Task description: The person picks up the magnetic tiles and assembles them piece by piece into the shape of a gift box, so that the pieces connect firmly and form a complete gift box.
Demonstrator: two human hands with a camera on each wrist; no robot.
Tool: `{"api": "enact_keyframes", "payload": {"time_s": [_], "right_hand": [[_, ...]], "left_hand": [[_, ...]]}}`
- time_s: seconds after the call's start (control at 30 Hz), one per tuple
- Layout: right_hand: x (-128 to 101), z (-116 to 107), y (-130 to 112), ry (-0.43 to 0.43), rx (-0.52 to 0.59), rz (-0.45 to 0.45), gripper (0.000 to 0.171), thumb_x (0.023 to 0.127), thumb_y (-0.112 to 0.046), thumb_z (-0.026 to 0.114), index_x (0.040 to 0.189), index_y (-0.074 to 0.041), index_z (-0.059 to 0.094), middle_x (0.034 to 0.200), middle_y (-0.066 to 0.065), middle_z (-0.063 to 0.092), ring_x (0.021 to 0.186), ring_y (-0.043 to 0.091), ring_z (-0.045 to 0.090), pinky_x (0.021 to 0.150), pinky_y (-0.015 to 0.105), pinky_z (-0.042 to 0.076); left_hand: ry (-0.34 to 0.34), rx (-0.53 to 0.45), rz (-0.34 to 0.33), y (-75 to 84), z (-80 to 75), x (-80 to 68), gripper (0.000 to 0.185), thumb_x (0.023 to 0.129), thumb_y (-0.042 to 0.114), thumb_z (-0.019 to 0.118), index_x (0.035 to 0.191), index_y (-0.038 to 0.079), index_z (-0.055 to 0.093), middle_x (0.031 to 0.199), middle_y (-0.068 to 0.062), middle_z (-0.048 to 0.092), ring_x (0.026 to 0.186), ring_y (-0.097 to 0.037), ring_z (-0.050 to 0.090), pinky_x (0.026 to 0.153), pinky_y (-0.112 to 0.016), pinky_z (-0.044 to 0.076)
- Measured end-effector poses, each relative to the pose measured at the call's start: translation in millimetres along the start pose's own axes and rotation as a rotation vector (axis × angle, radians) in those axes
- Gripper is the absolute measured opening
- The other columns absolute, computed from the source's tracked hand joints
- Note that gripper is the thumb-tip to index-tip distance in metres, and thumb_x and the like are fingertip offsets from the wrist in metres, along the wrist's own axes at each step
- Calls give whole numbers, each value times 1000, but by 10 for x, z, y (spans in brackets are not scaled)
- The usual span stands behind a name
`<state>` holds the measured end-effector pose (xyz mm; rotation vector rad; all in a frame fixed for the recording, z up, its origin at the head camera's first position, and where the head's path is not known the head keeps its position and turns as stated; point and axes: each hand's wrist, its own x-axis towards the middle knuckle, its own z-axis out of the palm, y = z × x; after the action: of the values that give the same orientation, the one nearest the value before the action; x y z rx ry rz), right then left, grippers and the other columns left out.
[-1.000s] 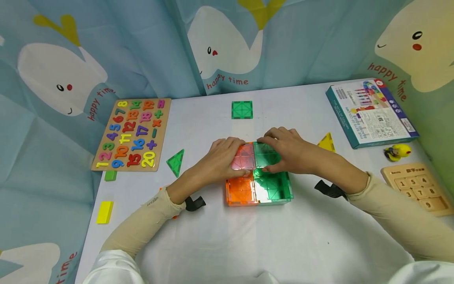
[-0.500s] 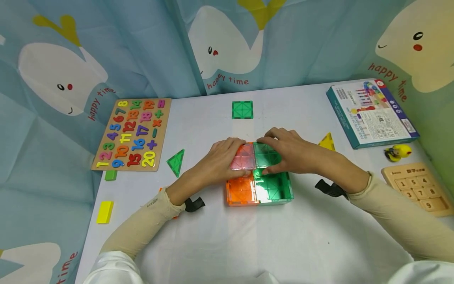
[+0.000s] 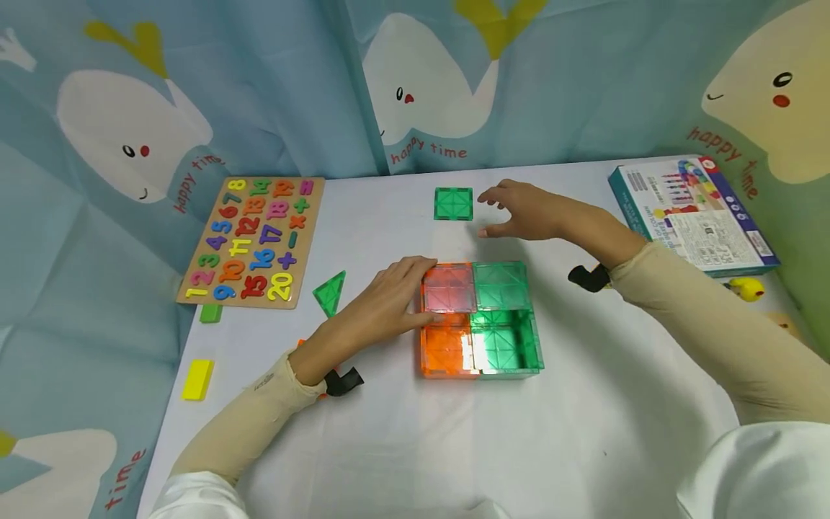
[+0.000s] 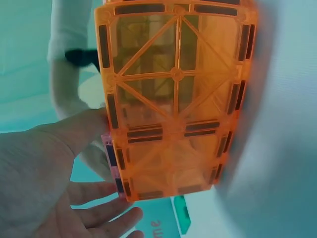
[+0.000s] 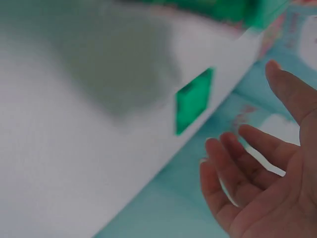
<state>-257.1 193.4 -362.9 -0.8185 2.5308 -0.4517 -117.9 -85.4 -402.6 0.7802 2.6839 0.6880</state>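
The left hand (image 3: 392, 301), fingers nearly straight, touches the pink tile (image 3: 449, 287) atop the far left of the box (image 3: 509, 373); the right hand (image 3: 530, 210), relaxed, holding nothing, hovers beside the green square (image 3: 453, 204), blurred in the right wrist view. The left forearm (image 3: 313, 360) mostly hides an orange piece (image 3: 301, 343).

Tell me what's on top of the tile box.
Across its far half: a pink square tile beside a green square tile. The left hand hides the pink one's far-left corner.
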Motion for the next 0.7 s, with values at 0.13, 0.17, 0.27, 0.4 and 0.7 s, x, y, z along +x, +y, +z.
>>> {"api": "enact_keyframes", "payload": {"time_s": [0.13, 0.17, 0.27, 0.4, 0.7], "right_hand": [[346, -43, 188, -35, 7, 19, 78, 100, -33, 75, 155, 8, 39, 148, 32, 49, 136, 48, 51, 112, 61, 45], [421, -44, 219, -38, 18, 23, 79, 99, -33, 76, 156, 8, 38, 150, 32, 48, 137, 48, 50, 114, 61, 43], [625, -16, 290, -43, 45, 26, 86, 97, -34, 78, 158, 8, 34, 154, 33, 44, 143, 48, 45, 117, 62, 39], [800, 72, 360, -49, 54, 38, 93, 96, -35, 80, 162, 6, 29, 161, 32, 34, 151, 48, 33, 123, 62, 30], [997, 236, 452, -68, -16, 106, 98, 94, -39, 80, 165, -1, 24, 162, 31, 24, 149, 49, 23, 120, 65, 34]], "left_hand": [[8, -35, -16, -33, -7, -61, 85, 97, 40, 78, 162, 8, 35, 163, -10, 40, 150, -28, 39, 123, -50, 36], [11, -38, -17, -42, -8, -74, 84, 97, 40, 78, 162, 8, 35, 164, -10, 40, 150, -28, 40, 123, -51, 36], [16, -43, -22, -73, -7, -107, 83, 98, 40, 77, 162, 9, 34, 164, -10, 40, 151, -27, 40, 123, -53, 37], [15, -51, -17, -100, 5, -131, 83, 99, 42, 75, 163, 11, 34, 164, -9, 41, 151, -26, 40, 123, -54, 37], [13, -57, -24, -120, 13, -155, 82, 100, 42, 73, 163, 10, 32, 164, -10, 40, 151, -26, 40, 123, -51, 37]]}}
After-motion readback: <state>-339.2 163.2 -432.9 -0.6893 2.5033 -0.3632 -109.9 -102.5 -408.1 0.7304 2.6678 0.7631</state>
